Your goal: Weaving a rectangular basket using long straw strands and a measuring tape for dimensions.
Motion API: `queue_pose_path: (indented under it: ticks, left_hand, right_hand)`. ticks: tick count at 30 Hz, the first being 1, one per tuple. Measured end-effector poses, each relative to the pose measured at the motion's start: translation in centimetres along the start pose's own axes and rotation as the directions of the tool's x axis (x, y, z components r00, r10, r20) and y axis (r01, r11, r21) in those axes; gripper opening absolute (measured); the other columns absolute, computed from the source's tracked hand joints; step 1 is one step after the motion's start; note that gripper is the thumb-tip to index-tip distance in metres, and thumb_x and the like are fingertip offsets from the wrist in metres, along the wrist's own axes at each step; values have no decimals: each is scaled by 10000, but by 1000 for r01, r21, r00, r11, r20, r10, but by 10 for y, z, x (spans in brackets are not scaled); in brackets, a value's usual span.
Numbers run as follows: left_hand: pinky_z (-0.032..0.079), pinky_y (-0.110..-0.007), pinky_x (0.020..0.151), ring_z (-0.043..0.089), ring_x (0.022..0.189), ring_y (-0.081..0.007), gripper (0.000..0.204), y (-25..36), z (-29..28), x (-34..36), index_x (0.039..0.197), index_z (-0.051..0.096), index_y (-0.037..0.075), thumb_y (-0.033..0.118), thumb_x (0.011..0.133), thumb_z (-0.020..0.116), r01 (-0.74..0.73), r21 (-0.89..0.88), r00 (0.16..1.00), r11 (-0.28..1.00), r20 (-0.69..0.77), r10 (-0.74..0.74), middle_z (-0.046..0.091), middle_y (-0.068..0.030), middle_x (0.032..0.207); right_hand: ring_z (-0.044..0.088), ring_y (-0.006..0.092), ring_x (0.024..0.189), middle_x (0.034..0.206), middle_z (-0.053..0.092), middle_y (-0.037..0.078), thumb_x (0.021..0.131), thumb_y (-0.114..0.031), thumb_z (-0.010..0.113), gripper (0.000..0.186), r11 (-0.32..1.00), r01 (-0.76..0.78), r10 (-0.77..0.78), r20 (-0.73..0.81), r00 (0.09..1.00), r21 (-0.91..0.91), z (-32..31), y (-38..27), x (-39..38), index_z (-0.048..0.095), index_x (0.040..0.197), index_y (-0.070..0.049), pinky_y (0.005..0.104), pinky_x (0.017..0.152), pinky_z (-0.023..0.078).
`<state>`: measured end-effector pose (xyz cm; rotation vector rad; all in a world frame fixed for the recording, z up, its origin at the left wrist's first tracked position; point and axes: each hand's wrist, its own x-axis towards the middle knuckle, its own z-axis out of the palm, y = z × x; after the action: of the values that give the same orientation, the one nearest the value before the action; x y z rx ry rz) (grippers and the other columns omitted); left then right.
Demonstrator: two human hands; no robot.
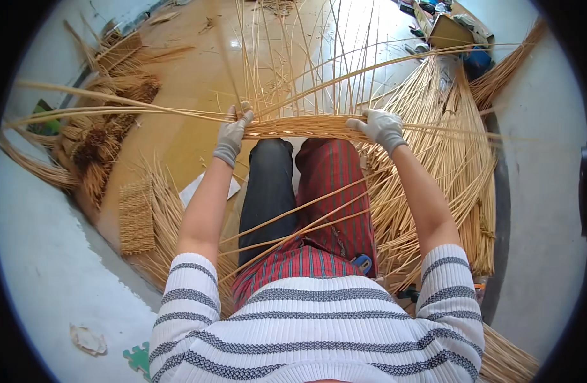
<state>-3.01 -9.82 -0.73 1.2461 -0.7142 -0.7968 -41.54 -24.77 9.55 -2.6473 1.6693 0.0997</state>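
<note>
Across my knees lies a long, narrow woven wicker strip (300,127), with many loose willow rods fanning out from its far edge and both ends. My left hand (233,135), in a pale grey glove, grips its left end, the fingers wrapped round the edge and the rods there. At the other end my right hand (381,127), gloved the same way, holds the strip with the thumb and fingers pinched over it. A few long rods (300,220) cross over my lap. Some rod tips are blurred.
A big spread bundle of peeled rods (434,159) lies at the right, a brown bundle (510,67) leaning by the wall behind it. On the left are darker woven pieces (102,140) and a flat woven panel (136,217). A cardboard box (451,32) stands back right.
</note>
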Motion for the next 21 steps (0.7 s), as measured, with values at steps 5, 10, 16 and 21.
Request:
queue_pose_path:
  ticks: [5, 10, 16, 21]
  left_hand:
    - [622, -443, 782, 698, 1112, -215, 400, 8, -14, 7, 1394, 635, 167, 148, 1013, 755, 20, 92, 999, 996, 30, -23, 709, -37, 1237]
    - [647, -542, 792, 693, 1106, -273, 422, 8, -10, 10, 1434, 542, 233, 158, 1053, 707, 347, 75, 936, 935, 38, -350, 651, -59, 1305]
    - [645, -611, 922, 652, 1262, -325, 424, 3, -14, -5, 1479, 517, 259, 199, 1086, 667, 343, 191, 927, 920, 90, -365, 569, -68, 1471]
    - [641, -501, 893, 690, 1174, -293, 467, -4, -23, -23, 1481, 522, 209, 245, 1058, 717, 264, 291, 958, 920, 37, -286, 651, -88, 1377]
  right_hand:
    - [753, 311, 1170, 1218, 792, 144, 886, -940, 465, 944, 999, 37, -37, 12, 999, 31, 5, -4, -7, 754, 1248, -117, 489, 977, 554]
    - [741, 304, 1201, 1262, 778, 144, 885, -949, 448, 973, 997, -10, 3, 91, 996, 72, 27, 2, -8, 735, 1271, -103, 479, 977, 550]
    - [740, 297, 1192, 1232, 782, 141, 886, -946, 445, 955, 999, 22, -28, 113, 993, 49, 28, 10, 7, 741, 1267, -121, 495, 988, 533]
    - [694, 324, 1254, 1242, 769, 151, 915, -884, 503, 870, 999, 21, -22, 39, 999, 28, 31, -6, -3, 700, 1385, -180, 501, 1061, 483]
